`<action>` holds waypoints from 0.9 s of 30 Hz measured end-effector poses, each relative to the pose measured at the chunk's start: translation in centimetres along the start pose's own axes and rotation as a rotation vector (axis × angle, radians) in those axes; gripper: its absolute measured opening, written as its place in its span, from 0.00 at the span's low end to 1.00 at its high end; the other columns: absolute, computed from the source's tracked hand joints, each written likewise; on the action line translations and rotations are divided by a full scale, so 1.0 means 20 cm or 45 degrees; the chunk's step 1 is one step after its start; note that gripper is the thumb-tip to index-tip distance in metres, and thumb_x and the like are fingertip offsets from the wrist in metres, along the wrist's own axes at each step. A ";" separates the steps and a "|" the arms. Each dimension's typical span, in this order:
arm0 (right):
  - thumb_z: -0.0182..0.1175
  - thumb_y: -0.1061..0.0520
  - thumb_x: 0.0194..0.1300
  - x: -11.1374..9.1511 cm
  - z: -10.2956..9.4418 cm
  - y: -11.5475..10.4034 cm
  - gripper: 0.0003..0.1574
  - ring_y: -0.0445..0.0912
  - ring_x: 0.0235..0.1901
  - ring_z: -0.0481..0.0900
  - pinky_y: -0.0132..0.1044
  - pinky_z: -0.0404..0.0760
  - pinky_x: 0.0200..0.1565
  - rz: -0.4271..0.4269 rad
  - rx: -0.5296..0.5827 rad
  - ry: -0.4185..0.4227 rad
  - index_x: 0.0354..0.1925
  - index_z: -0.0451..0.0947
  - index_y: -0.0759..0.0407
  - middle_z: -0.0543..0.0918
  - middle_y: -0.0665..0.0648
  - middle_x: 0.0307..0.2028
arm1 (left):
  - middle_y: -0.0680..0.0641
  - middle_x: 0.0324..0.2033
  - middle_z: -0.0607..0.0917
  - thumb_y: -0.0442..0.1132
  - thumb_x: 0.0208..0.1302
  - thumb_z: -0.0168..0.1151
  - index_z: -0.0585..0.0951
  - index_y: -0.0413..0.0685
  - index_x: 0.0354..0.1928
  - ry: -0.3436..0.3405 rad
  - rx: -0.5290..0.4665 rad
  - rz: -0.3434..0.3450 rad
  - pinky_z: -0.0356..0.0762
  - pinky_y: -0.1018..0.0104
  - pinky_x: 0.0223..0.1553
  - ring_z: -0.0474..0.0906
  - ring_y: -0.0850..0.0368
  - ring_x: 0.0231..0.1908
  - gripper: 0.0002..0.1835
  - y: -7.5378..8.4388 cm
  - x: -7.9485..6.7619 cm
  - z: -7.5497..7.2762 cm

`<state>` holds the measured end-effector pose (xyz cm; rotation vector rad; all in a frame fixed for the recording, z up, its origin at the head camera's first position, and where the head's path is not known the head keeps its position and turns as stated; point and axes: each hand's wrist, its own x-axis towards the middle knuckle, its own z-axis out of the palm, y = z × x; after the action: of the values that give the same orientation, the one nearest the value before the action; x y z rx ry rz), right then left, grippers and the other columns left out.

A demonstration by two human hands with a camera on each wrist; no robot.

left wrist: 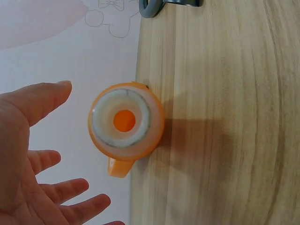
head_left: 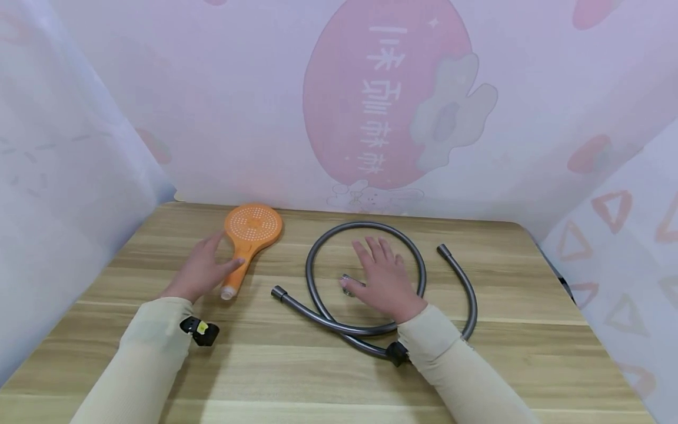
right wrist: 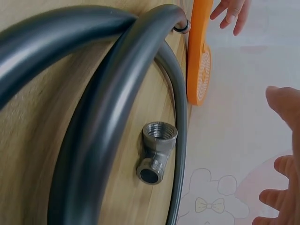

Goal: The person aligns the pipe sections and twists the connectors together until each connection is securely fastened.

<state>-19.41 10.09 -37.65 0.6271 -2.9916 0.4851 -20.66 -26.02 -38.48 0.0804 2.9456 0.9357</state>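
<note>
An orange shower head (head_left: 253, 227) lies on the table, spray face up, its hollow white connector end (left wrist: 123, 118) facing the left wrist camera. My left hand (head_left: 203, 271) is just left of its handle with fingers spread, the thumb overlapping the handle in the head view. A grey shower hose (head_left: 365, 224) lies in a loop with its two ends apart. Over that loop hovers my right hand (head_left: 385, 281), fingers extended and holding nothing. Inside the loop, partly hidden by the right thumb, sits a small metal elbow fitting (right wrist: 158, 145) with a threaded opening.
The wood-grain table (head_left: 254, 377) ends at a printed curtain (head_left: 238, 118) at the back, with more patterned cloth on both sides. One hose end (head_left: 279, 292) points toward the shower head; the other end (head_left: 444, 251) lies to the right.
</note>
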 end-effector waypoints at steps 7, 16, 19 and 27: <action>0.55 0.31 0.64 0.02 0.01 -0.03 0.51 0.62 0.72 0.48 0.67 0.56 0.64 -0.014 0.018 0.029 0.74 0.53 0.53 0.54 0.63 0.73 | 0.27 0.71 0.49 0.57 0.67 0.57 0.43 0.38 0.75 -0.014 -0.028 -0.030 0.49 0.30 0.63 0.45 0.26 0.69 0.49 0.00 0.01 0.00; 0.57 0.31 0.63 0.04 0.05 -0.06 0.51 0.62 0.71 0.50 0.66 0.57 0.64 -0.031 0.062 0.064 0.74 0.54 0.53 0.56 0.63 0.72 | 0.28 0.72 0.48 0.57 0.67 0.57 0.41 0.39 0.75 -0.053 -0.112 -0.061 0.49 0.30 0.63 0.44 0.27 0.69 0.50 -0.02 0.03 0.02; 0.58 0.32 0.63 0.05 0.06 -0.07 0.50 0.62 0.71 0.50 0.66 0.57 0.64 -0.032 0.073 0.070 0.73 0.55 0.52 0.56 0.63 0.72 | 0.28 0.72 0.48 0.57 0.67 0.57 0.40 0.40 0.75 -0.055 -0.134 -0.072 0.50 0.30 0.63 0.44 0.26 0.69 0.50 -0.02 0.03 0.02; 0.59 0.34 0.63 0.06 0.07 -0.11 0.49 0.61 0.72 0.50 0.66 0.56 0.64 -0.026 0.100 0.048 0.73 0.56 0.53 0.55 0.62 0.73 | 0.30 0.72 0.46 0.58 0.68 0.56 0.40 0.41 0.76 -0.082 -0.202 -0.108 0.55 0.31 0.62 0.50 0.26 0.67 0.50 -0.05 0.04 0.03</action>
<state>-19.58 7.30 -38.14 0.6464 -2.9403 0.6086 -21.54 -26.38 -39.53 -0.0199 2.7814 1.1272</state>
